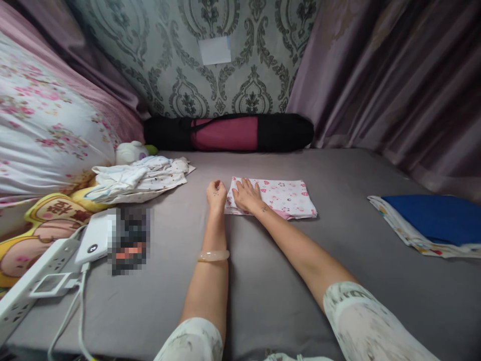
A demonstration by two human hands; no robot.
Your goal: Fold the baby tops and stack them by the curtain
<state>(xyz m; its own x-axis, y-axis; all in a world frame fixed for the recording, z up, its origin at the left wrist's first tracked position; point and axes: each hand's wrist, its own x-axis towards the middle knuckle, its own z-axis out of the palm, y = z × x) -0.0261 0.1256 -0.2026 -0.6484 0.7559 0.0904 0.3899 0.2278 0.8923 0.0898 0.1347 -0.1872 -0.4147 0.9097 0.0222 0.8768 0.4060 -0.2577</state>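
Note:
A folded white cloth with small pink prints (281,198) lies on the grey bed sheet (270,281) in the middle. My right hand (246,194) rests flat on the cloth's left end, fingers stretched out. My left hand (217,193) sits just left of the cloth's edge with its fingers curled under, touching the sheet; whether it pinches the cloth's edge is hidden. A pale bangle (213,256) circles my left wrist.
A heap of white baby clothes (141,175) lies at the left, by a floral pillow (45,125) and a yellow cushion (45,220). A power strip and a white charger (90,240) sit front left. Folded blue cloth (436,220) lies right. A black-and-red roll bag (229,133) lines the wall.

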